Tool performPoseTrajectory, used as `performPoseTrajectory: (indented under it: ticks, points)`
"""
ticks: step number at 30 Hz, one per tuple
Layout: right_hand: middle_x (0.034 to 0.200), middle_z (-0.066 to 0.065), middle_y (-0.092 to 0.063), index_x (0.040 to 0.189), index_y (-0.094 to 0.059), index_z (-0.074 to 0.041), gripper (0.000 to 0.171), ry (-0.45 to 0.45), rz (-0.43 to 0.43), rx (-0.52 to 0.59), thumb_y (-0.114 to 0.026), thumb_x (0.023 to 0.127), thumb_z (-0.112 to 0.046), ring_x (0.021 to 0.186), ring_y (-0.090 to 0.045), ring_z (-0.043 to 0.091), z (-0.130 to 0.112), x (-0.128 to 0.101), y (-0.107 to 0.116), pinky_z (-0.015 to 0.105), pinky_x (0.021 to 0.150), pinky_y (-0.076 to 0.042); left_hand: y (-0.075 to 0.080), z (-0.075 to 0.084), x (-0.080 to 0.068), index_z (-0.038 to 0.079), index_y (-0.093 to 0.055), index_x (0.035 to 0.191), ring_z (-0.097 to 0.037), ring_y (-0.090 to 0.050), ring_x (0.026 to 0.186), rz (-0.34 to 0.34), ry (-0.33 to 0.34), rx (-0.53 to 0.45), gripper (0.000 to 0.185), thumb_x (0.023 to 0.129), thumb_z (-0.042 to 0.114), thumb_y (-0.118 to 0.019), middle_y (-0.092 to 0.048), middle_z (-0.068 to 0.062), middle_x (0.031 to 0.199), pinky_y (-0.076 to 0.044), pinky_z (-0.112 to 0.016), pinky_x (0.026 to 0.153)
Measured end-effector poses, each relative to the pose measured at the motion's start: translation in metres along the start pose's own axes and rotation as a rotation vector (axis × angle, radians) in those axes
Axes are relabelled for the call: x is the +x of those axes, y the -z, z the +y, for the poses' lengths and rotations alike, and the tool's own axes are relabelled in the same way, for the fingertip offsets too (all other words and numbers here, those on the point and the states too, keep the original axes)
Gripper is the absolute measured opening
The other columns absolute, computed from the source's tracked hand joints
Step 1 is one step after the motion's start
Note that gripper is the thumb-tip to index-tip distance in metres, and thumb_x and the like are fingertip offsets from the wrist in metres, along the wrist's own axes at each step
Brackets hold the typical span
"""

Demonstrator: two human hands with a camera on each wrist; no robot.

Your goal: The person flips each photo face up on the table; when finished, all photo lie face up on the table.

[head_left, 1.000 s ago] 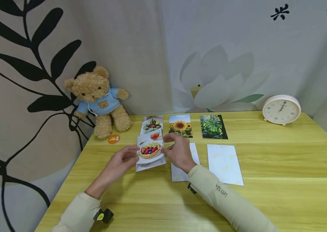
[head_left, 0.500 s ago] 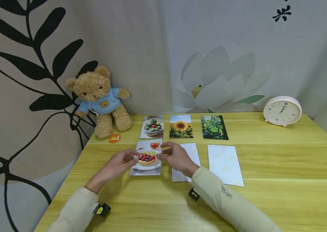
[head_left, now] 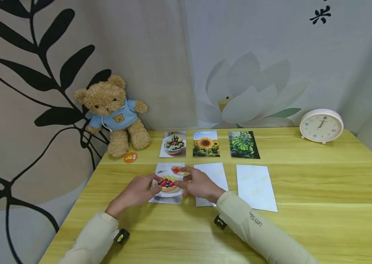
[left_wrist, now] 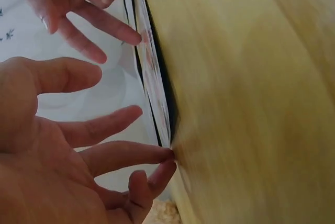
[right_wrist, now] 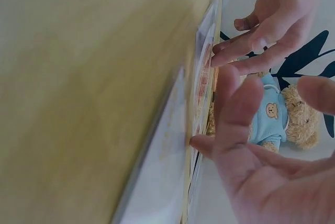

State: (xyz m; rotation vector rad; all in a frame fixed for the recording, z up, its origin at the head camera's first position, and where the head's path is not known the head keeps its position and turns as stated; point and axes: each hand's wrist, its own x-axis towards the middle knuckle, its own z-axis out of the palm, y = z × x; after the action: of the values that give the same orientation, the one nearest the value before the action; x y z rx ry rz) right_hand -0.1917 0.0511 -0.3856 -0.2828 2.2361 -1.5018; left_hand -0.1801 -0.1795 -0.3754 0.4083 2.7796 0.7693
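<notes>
Both hands' fingers (head_left: 157,179) touch the fruit-tart photo (head_left: 168,183) on the table (head_left: 321,183).

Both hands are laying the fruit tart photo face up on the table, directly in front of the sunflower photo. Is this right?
Not quite. The fruit tart photo under the left hand and right hand lies in front of the salad bowl photo, not the sunflower photo. The head view shows it.

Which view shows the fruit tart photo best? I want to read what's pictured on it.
The head view: the fruit tart photo lies face up on the table between the left hand and right hand. Both wrist views catch it only edge-on, so its picture is unreadable.
</notes>
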Motion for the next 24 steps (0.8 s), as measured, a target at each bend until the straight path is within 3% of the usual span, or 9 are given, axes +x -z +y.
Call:
performPoseTrajectory:
  ticks: [4,8,10,12,14,17,20,24]
  points:
    - [0.143,0.025,-0.054,0.154,-0.038,-0.009,0.064,-0.005,-0.008,0.02,-0.065,0.098,-0.027,0.072,-0.071,0.021,0.0,0.001,0.002,0.029,0.06,-0.055,-0.001,0.003,0.003,0.004,-0.065,0.126,-0.013,-0.042,0.049,0.035,0.009,0.074,0.033,0.1,0.023,-0.058,-0.052,0.001,0.059,-0.036,-0.03,0.054]
    - [0.145,0.025,-0.052,0.155,-0.036,-0.009,0.066,0.011,-0.03,0.018,-0.064,0.099,-0.028,0.074,-0.072,0.021,-0.001,-0.002,0.004,0.03,0.063,-0.057,-0.003,0.01,0.005,0.003,-0.065,0.124,-0.014,-0.041,0.052,0.081,-0.008,0.14,0.033,0.099,0.023,-0.059,-0.049,0.001,0.055,-0.038,-0.032,0.061]
    - [0.144,0.024,-0.053,0.154,-0.037,-0.008,0.064,0.036,-0.043,-0.005,-0.063,0.099,-0.029,0.078,-0.072,0.022,-0.001,-0.007,0.009,0.033,0.066,-0.058,-0.004,0.015,0.006,0.003,-0.065,0.125,-0.013,-0.046,0.055,0.103,-0.037,0.126,0.033,0.099,0.023,-0.059,-0.056,0.0,0.06,-0.041,-0.032,0.065]
    - [0.141,0.022,-0.057,0.151,-0.042,-0.008,0.059,0.082,-0.054,-0.074,-0.062,0.1,-0.03,0.084,-0.072,0.023,0.0,-0.014,0.015,0.035,0.069,-0.059,-0.007,0.022,0.007,0.003,-0.065,0.125,-0.014,-0.059,0.067,0.097,-0.086,0.055,0.032,0.1,0.022,-0.059,-0.068,-0.004,0.076,-0.049,-0.035,0.07]
    - [0.137,0.019,-0.061,0.147,-0.047,-0.007,0.054,0.14,-0.061,-0.186,-0.061,0.1,-0.03,0.095,-0.071,0.024,0.001,-0.022,0.024,0.038,0.077,-0.059,-0.011,0.029,0.008,0.002,-0.064,0.128,-0.02,-0.069,0.087,0.042,-0.14,-0.075,0.033,0.101,0.02,-0.058,-0.073,-0.011,0.101,-0.055,-0.039,0.079]
    - [0.133,0.018,-0.064,0.141,-0.053,-0.006,0.048,0.222,-0.038,-0.367,-0.061,0.1,-0.029,0.112,-0.067,0.028,0.005,-0.036,0.038,0.043,0.089,-0.057,-0.018,0.039,0.009,0.001,-0.057,0.137,-0.03,-0.062,0.123,-0.11,-0.184,-0.315,0.04,0.104,0.023,-0.055,-0.064,-0.017,0.134,-0.052,-0.046,0.101]
    - [0.137,0.017,-0.062,0.142,-0.052,-0.006,0.049,0.221,0.009,-0.474,-0.063,0.099,-0.029,0.123,-0.062,0.033,0.01,-0.05,0.052,0.046,0.094,-0.055,-0.025,0.049,0.01,0.004,-0.046,0.147,-0.035,-0.051,0.137,-0.25,-0.148,-0.509,0.051,0.105,0.03,-0.054,-0.051,-0.02,0.148,-0.045,-0.051,0.11]
    - [0.141,0.017,-0.06,0.143,-0.051,-0.005,0.054,0.174,0.079,-0.554,-0.065,0.098,-0.03,0.126,-0.06,0.035,0.018,-0.064,0.066,0.048,0.094,-0.055,-0.031,0.059,0.011,0.01,-0.038,0.153,-0.037,-0.043,0.144,-0.32,-0.089,-0.594,0.058,0.104,0.036,-0.054,-0.043,-0.022,0.155,-0.04,-0.057,0.113]
